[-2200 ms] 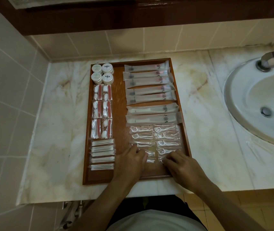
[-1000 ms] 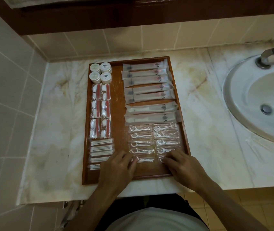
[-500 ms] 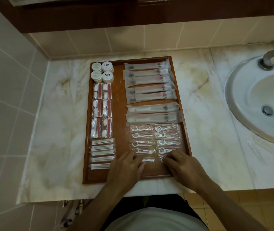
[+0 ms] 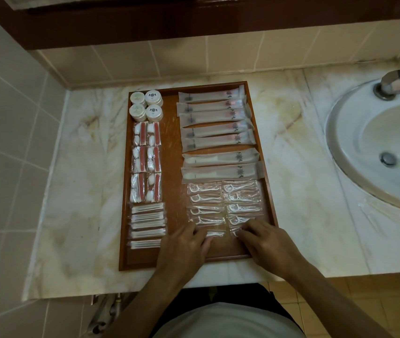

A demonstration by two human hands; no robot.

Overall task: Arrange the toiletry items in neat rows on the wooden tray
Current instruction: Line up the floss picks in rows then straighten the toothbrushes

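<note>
The wooden tray point(image 4: 172, 152) lies on the marble counter. Its left column holds several round white jars point(image 4: 146, 105), red-and-white packets point(image 4: 146, 162) and cotton swab packs point(image 4: 147, 225). Its right column holds long wrapped sachets point(image 4: 216, 132) and, below them, two columns of clear floss pick packets point(image 4: 225, 203). My left hand point(image 4: 184, 245) rests fingertips on the nearest left floss packet point(image 4: 214, 232). My right hand point(image 4: 264, 242) touches the nearest right floss packet point(image 4: 235, 232) with its fingertips. Both hands cover parts of those packets.
A white sink point(image 4: 384, 147) with a metal tap point(image 4: 398, 84) sits at the right. Tiled walls rise behind and at the left. The marble counter point(image 4: 79, 191) shows on both sides of the tray, and its front edge runs just below the tray.
My left hand drew back and left from the floss packets, then returned to the nearest left packet. My right hand stayed at the nearest right packet.
</note>
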